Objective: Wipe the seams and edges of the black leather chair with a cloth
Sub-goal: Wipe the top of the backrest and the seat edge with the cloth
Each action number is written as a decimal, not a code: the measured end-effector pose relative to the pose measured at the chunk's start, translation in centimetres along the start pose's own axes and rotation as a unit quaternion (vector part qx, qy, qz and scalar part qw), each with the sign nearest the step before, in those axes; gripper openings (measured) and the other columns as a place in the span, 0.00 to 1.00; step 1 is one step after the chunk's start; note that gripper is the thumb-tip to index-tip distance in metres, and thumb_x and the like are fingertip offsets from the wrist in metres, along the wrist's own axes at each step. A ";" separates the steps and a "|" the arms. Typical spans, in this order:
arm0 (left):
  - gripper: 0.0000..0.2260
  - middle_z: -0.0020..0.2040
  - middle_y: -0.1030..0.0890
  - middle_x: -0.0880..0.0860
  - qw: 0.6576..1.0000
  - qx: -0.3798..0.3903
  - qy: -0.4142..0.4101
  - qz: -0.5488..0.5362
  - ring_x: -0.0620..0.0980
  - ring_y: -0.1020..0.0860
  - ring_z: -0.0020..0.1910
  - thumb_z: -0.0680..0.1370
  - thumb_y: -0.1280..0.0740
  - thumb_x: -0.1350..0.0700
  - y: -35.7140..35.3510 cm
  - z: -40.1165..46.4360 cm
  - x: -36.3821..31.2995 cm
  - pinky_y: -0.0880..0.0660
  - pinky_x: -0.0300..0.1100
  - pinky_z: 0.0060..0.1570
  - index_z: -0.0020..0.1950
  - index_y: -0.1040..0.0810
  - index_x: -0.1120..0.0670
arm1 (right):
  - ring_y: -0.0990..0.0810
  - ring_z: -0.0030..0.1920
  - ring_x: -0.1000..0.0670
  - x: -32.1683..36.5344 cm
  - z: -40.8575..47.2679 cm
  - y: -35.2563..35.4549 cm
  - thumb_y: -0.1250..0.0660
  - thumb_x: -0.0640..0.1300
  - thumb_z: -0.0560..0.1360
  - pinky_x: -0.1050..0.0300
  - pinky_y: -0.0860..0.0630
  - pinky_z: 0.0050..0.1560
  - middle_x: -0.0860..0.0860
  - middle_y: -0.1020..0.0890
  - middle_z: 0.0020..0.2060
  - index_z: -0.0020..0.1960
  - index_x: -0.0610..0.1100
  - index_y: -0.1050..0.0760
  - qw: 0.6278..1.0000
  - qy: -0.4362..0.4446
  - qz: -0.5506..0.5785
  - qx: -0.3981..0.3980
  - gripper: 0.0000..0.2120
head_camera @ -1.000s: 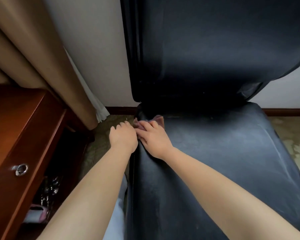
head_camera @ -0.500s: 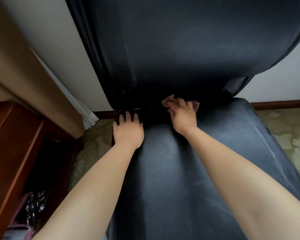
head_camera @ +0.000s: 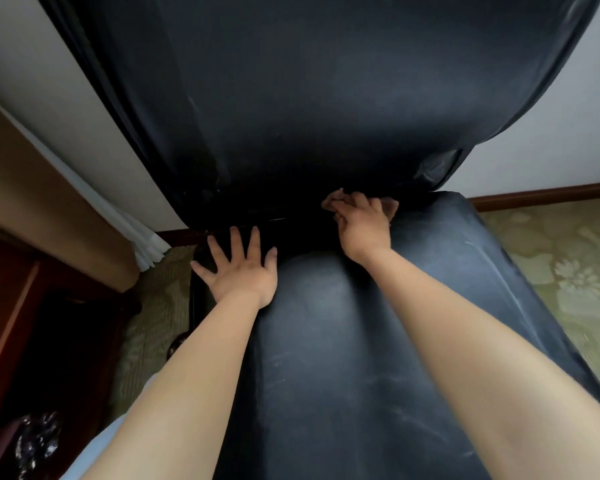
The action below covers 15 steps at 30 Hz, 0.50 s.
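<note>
Now the cloth [head_camera: 392, 206], a small brownish piece, sits in the dark seam where the backrest of the black leather chair [head_camera: 326, 116] meets its seat [head_camera: 326, 341]. Only its corners show, one at the left of your fingers and one at the right, because your right hand [head_camera: 362, 225] covers the middle of it. Your right hand has its fingers bent over the cloth and presses it into the seam, a little right of the middle of the chair. I cannot tell how the thumb lies under the hand.

Your left hand [head_camera: 241, 271] lies flat near the back left corner of the seat, with the fingers straight and spread, and it holds nothing. The fingertips reach almost to the seam. The two hands are apart from each other.

The seat shows pale streaks and scratches on the leather. The backrest rises steeply in front of you and fills the upper part of the view. At your left stands a reddish wooden cabinet [head_camera: 11, 306], and behind it hangs a tan curtain [head_camera: 49, 202] with a white lining. The floor [head_camera: 568, 271] on both sides has a greenish carpet with a flower pattern, and a wooden baseboard [head_camera: 534, 195] runs along the white wall
</note>
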<state>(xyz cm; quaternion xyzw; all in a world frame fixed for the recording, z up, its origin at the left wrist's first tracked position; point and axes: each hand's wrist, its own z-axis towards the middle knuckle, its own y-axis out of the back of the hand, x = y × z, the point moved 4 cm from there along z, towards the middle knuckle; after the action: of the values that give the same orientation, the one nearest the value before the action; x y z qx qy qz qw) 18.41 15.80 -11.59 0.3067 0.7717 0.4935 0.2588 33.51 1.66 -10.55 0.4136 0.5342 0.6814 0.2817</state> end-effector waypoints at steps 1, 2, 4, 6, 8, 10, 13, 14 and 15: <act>0.26 0.78 0.63 0.49 1.000 0.000 -0.002 0.002 0.59 0.65 0.75 0.81 0.61 0.38 0.1 0.1 -0.1 0.61 0.68 0.69 0.77 0.64 0.42 | 0.33 0.59 0.40 -1.5 0.2 0.4 0.44 0.45 0.80 0.51 0.36 0.59 0.46 0.30 0.65 0.69 0.51 0.30 1.000 -0.023 -0.011 0.001 0.19; 0.26 0.78 0.63 0.50 1.000 -0.004 -0.003 0.005 0.59 0.65 0.75 0.81 0.61 0.39 0.3 0.2 -0.4 0.60 0.68 0.69 0.77 0.63 0.43 | 0.34 0.60 0.40 -2.9 0.3 0.7 0.44 0.44 0.80 0.51 0.36 0.60 0.46 0.30 0.66 0.70 0.51 0.31 0.999 -0.045 -0.016 0.007 0.19; 0.26 0.79 0.60 0.52 1.000 -0.026 -0.001 0.010 0.60 0.62 0.76 0.82 0.59 0.41 0.6 0.3 -1.3 0.58 0.68 0.70 0.78 0.60 0.45 | 0.35 0.61 0.39 -3.7 0.3 0.9 0.44 0.44 0.80 0.50 0.35 0.61 0.46 0.32 0.67 0.71 0.51 0.32 0.997 -0.075 -0.007 0.020 0.20; 0.25 0.79 0.57 0.54 0.999 -0.049 -0.017 0.010 0.59 0.60 0.76 0.82 0.57 0.43 0.6 0.2 -3.2 0.57 0.69 0.69 0.79 0.56 0.46 | 0.35 0.62 0.39 -3.0 -0.2 1.0 0.44 0.43 0.79 0.51 0.36 0.61 0.47 0.33 0.68 0.71 0.52 0.33 0.997 -0.076 -0.001 0.022 0.21; 0.24 0.79 0.56 0.53 0.997 -0.061 -0.055 0.010 0.57 0.60 0.77 0.83 0.56 0.45 0.4 0.0 -5.8 0.56 0.71 0.68 0.79 0.54 0.46 | 0.36 0.61 0.39 -2.6 -0.9 1.0 0.44 0.43 0.78 0.51 0.36 0.61 0.48 0.34 0.69 0.72 0.52 0.35 0.999 -0.050 -0.003 0.016 0.22; 0.24 0.79 0.56 0.52 0.993 -0.060 -0.099 0.015 0.57 0.60 0.77 0.83 0.56 0.45 0.0 -0.4 -8.5 0.56 0.73 0.67 0.78 0.53 0.45 | 0.36 0.61 0.40 -3.2 -1.4 1.3 0.44 0.43 0.78 0.51 0.37 0.61 0.49 0.34 0.69 0.73 0.52 0.36 1.000 -0.017 -0.004 0.014 0.23; 0.23 0.79 0.57 0.51 0.989 -0.051 -0.134 0.023 0.57 0.61 0.77 0.83 0.56 0.45 -0.7 -0.7 -11.0 0.57 0.75 0.65 0.78 0.54 0.44 | 0.34 0.60 0.42 -4.8 -0.8 1.8 0.46 0.46 0.80 0.53 0.37 0.60 0.49 0.31 0.67 0.72 0.54 0.34 1.000 -0.007 0.006 0.023 0.20; 0.23 0.79 0.57 0.51 0.989 -0.050 -0.134 0.024 0.57 0.61 0.77 0.83 0.57 0.45 -0.8 -0.6 -11.2 0.58 0.75 0.65 0.78 0.55 0.43 | 0.34 0.60 0.42 -5.5 -0.6 1.9 0.46 0.47 0.80 0.53 0.36 0.60 0.49 0.30 0.66 0.71 0.55 0.33 1.000 -0.015 0.006 0.018 0.19; 0.23 0.79 0.58 0.51 0.990 -0.048 -0.133 0.026 0.57 0.61 0.76 0.82 0.57 0.44 -0.9 -0.5 -11.3 0.58 0.75 0.65 0.78 0.56 0.43 | 0.33 0.59 0.42 -6.3 -0.4 2.0 0.45 0.47 0.80 0.53 0.36 0.59 0.49 0.29 0.65 0.70 0.55 0.32 1.000 -0.030 0.002 0.009 0.19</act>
<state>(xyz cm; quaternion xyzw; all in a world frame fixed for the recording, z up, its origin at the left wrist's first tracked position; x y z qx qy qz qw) 25.52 7.00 -11.16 0.3770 0.6976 0.4910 0.3608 36.45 -4.31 -10.27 0.4368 0.5308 0.6647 0.2928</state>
